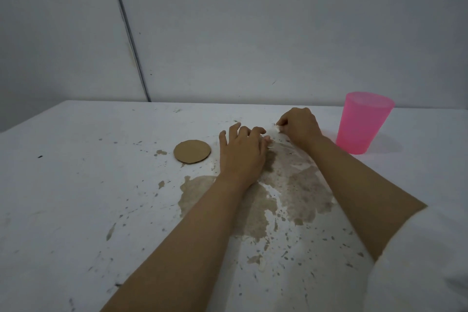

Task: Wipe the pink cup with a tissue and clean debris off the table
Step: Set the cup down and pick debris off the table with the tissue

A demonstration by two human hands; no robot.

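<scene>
At the right of the frame, just above mid-height, your pink cup [364,123] is standing upright on the white surface [76,185], mouth up. Its walls are translucent, and nothing is showing inside, though the bottom of the interior is hard to make out from this angle. You are working with one cup only.

Your right hand [300,129] is sitting just left of the cup, apart from it, with the fingers curled in and pinching a small white scrap [278,129] against the surface. Whether that scrap is tissue or debris is too small to tell. Your left hand [241,152] is resting palm down near the centre of the frame, fingers loosely spread, with the thumb side touching another pale bit [268,140] that is partly hidden by the hand. So you are dealing with two white bits, one at each hand.

One round brown cardboard disc [192,152] is lying flat just left of your left hand, not touching it.

A large brownish stain [298,185] is spreading across the surface under and between your forearms, which are covering part of it, and many small dark specks are scattering around it. Your white sleeve [425,261] is getting cut off at the lower right corner.
</scene>
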